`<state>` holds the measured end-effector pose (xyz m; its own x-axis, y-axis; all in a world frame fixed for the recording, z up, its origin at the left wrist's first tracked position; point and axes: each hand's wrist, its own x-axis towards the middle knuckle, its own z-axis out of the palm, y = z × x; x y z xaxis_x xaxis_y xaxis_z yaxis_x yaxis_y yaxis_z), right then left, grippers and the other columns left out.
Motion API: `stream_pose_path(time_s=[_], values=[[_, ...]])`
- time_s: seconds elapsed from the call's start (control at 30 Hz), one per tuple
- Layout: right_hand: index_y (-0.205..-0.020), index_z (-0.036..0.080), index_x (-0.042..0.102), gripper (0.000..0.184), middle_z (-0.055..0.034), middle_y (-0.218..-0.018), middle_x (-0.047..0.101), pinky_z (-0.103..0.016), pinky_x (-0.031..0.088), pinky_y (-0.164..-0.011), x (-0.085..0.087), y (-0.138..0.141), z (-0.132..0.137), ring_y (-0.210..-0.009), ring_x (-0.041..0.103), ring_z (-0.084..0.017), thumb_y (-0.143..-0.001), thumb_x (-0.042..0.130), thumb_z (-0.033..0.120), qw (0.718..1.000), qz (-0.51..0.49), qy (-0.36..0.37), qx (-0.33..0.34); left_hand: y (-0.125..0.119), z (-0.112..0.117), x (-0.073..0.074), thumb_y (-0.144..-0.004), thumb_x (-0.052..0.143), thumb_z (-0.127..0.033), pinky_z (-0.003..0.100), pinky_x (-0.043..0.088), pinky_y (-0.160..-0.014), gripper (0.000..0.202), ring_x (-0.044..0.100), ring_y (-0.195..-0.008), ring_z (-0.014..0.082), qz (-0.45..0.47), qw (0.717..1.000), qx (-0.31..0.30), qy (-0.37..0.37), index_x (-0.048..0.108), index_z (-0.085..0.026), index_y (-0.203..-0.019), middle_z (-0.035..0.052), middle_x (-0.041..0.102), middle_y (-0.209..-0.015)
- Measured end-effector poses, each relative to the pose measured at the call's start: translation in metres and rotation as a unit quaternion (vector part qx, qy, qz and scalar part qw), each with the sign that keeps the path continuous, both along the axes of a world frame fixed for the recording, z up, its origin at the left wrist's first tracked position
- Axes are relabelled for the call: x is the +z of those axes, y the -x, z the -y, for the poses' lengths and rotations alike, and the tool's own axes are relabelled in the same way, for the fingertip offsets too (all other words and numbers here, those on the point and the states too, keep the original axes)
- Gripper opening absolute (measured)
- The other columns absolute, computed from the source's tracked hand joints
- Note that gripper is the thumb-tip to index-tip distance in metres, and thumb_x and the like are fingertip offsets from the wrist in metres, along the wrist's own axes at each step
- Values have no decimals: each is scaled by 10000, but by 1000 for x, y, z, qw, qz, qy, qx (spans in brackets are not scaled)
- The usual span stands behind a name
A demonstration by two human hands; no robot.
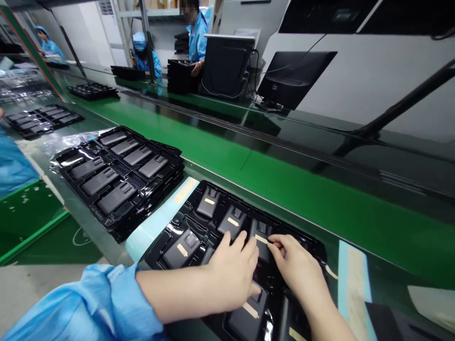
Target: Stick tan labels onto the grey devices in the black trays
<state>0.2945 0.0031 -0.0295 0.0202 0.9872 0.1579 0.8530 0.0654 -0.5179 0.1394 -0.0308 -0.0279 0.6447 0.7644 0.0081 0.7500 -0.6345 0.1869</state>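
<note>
A black plastic tray (pixel 167 234) lies in front of me, holding several flat black packs that look like batteries, each marked with a short strip of cream tape. My right hand (pixel 296 260) pinches the end of the tape strip (pixel 262 239) on one pack (pixel 256 227) near the tray's far side. Spread fingers of my left hand (pixel 234 265) rest over the middle of the tray, beside that same pack, and partly cover a neighbouring pack (pixel 206 256). Nearer to me, another taped pack (pixel 245 322) sits below my left hand.
To the left stands a stack of black trays (pixel 142 208) with untaped packs on top. Blue strips (pixel 152 225) bearing cream tape lie on either side of my tray. Behind runs a green conveyor belt (pixel 227 151). A green bin (pixel 31 222) is at lower left; co-workers sit and stand beyond.
</note>
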Motion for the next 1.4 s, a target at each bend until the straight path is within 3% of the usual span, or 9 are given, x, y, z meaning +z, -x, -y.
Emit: stream_pose_path(time_s=[0.1,0.2,0.4,0.63,0.83,1.1,1.4], values=[[-639,244,497,243,-7,-607,530,-308,416,-473,-1,-1,1,-478,502,-161,-602,374,450,1000,-27,0,6,-6,-20,0,-811,441,-456,489,263,-971,610,202,-1256,297,-19,999,18,40,327,-93,-1289,128,283,-1356],[-666,235,484,264,-23,-642,539,-320,460,-537,-2,-4,0,-514,534,-168,-608,372,467,998,-56,-7,-4,-7,-29,0,-817,416,-487,483,218,-998,643,160,-1271,279,-22,998,-4,59,274,-101,-1311,93,211,-1389],[-733,223,434,298,-81,-807,566,-302,488,-549,-5,-8,-3,-627,601,-197,-604,406,490,995,-97,3,-33,-5,-28,-3,-819,411,-491,503,202,-993,622,189,-1258,286,-7,999,-12,51,304,-108,-1297,85,238,-1382],[-728,229,431,366,-140,-985,581,-345,490,-618,4,-3,-1,-710,613,-244,-507,436,521,979,-168,75,-84,-7,-28,-3,-820,417,-476,487,221,-990,616,201,-1253,290,-10,998,-5,54,304,-104,-1298,83,238,-1383],[-734,235,437,348,-107,-938,611,-348,490,-602,5,-2,-1,-721,611,-250,-506,474,496,976,-179,102,-71,-6,-27,2,-839,374,-479,473,217,-1002,609,190,-1258,277,-48,998,-9,51,265,-117,-1317,60,208,-1395],[-738,241,433,428,-78,-741,629,-374,477,-684,9,4,-3,-776,601,-277,-418,488,520,956,-229,131,-129,-6,-27,3,-845,347,-489,468,216,-1003,604,190,-1260,273,-67,997,-8,49,255,-131,-1323,47,190,-1401],[-780,223,462,515,-73,-705,649,-346,458,-745,9,3,-4,-826,588,-262,-361,599,489,913,-334,190,-134,-8,-27,-3,-847,328,-497,468,226,-992,603,197,-1254,282,-73,997,-8,31,255,-136,-1324,53,190,-1402]])
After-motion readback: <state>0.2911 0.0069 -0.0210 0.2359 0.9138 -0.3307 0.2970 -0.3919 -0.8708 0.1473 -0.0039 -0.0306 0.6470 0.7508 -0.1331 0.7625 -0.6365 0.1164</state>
